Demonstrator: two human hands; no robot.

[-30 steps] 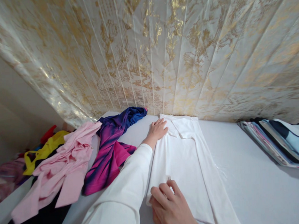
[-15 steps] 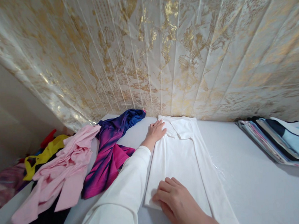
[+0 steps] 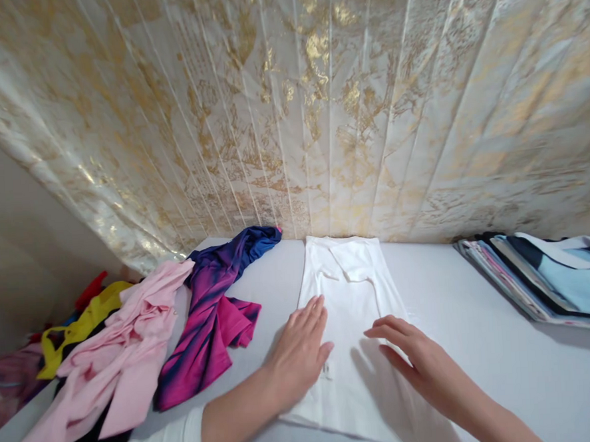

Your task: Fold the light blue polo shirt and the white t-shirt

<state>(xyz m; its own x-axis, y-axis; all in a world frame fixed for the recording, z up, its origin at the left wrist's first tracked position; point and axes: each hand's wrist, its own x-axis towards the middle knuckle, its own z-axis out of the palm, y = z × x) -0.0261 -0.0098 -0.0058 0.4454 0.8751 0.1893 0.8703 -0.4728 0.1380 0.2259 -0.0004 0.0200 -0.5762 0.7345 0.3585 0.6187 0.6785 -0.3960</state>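
A white shirt (image 3: 353,304) lies on the pale table with its sides folded inward and its short sleeves turned in near the far end. My left hand (image 3: 300,354) rests flat on the left part of the shirt, fingers stretched away from me. Over the right part, my right hand (image 3: 407,351) hovers with fingers apart and casts a shadow on the fabric. Neither hand holds anything. Small dark print shows beside my left thumb.
Left of the shirt lies a purple and blue garment (image 3: 206,320). Beyond it are a pink garment (image 3: 132,344) and a yellow one (image 3: 84,324) in a loose heap. A stack of folded clothes (image 3: 553,282) sits at the right. A gold-patterned curtain (image 3: 288,115) hangs along the table's back edge.
My left hand has slid from the shirt's far end toward me. My right hand has moved from the near end to the right side, and its fingers have spread.
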